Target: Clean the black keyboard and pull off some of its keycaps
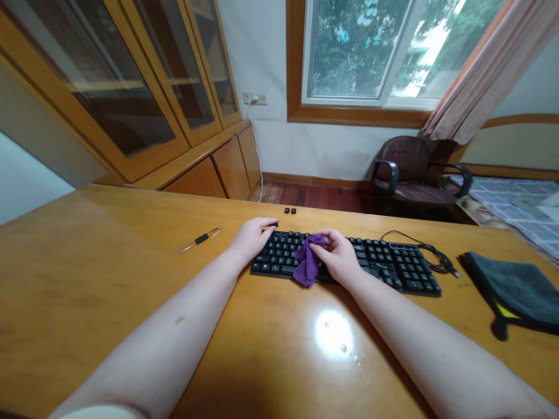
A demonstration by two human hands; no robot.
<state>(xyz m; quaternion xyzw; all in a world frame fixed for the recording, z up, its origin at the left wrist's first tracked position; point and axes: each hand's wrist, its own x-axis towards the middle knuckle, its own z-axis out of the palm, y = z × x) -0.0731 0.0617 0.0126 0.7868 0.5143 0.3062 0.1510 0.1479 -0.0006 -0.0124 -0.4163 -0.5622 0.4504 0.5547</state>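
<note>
Wiping between these keys goes best, I think, with short strokes along the rows and light pressure, so that no cap is pulled loose. The purple cloth (308, 263) hangs bunched over the left-middle part of the black keyboard (384, 265), which lies on the wooden desk (109, 262). The right hand (338, 256) is closed on the cloth's upper end, thumb against fingers, with the wrist low. The left hand (252, 235) rests palm down on the keyboard's far left corner with the fingers bent; whether it grips anything I cannot tell. Two loose keycaps (290, 210) lie just behind.
</note>
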